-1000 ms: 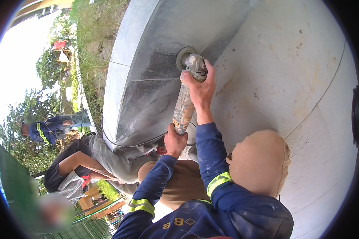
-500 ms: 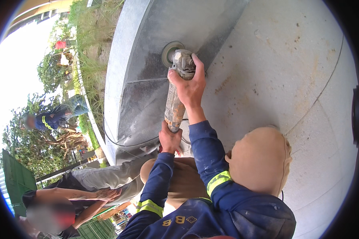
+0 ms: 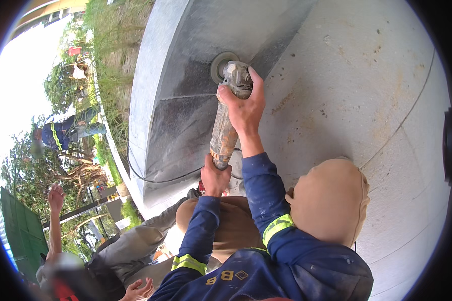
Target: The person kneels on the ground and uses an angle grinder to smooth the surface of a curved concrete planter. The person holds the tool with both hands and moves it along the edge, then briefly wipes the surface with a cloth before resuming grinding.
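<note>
Dusty grinder (image 3: 226, 118) higher than before, hands (image 3: 243, 108) gripping.

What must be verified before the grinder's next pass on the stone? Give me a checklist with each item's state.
1. Right hand gripping the angle grinder near its head: ok.
2. Left hand closed on the rear of the handle: ok.
3. Disc against the grey stone slab: ok.
4. Black cable away from the disc: ok, it loops lower down the slab.
5. Gloves: not ok, both hands are bare.
6. Guard over the disc: cannot tell.
</note>
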A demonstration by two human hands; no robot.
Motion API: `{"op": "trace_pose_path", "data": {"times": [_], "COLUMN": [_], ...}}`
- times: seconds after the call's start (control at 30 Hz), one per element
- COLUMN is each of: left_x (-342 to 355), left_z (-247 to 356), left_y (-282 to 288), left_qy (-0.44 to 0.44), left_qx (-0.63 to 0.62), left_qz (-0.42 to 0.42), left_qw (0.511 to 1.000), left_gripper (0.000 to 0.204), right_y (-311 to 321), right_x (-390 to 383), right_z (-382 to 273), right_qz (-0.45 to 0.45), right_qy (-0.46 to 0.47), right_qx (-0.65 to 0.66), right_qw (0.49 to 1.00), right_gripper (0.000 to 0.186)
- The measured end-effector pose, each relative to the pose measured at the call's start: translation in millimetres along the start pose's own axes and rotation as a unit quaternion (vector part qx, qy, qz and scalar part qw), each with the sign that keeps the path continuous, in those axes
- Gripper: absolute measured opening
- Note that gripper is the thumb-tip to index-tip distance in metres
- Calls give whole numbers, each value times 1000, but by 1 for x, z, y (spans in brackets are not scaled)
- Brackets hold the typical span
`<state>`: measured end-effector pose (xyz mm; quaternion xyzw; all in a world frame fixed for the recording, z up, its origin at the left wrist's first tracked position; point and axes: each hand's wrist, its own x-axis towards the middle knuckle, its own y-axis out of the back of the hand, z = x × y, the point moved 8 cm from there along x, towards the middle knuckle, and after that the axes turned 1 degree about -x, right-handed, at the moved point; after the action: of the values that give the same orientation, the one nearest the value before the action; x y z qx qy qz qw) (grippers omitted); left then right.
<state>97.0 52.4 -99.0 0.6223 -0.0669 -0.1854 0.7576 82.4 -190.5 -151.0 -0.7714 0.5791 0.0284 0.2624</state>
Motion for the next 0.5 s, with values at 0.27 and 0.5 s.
{"op": "trace_pose_path", "data": {"times": [0.27, 0.5], "left_x": [0, 2], "left_z": [5, 9], "left_y": [2, 6], "left_qy": [41, 45], "left_qx": [22, 1], "left_qz": [-36, -8], "left_qw": [998, 999], "left_gripper": [42, 41], "right_y": [5, -1], "right_x": [5, 4], "right_z": [-2, -18], "right_qz": [6, -3], "right_qy": [-23, 23], "right_qx": [-8, 10], "right_qw": [1000, 1000], "right_gripper": [74, 75]}}
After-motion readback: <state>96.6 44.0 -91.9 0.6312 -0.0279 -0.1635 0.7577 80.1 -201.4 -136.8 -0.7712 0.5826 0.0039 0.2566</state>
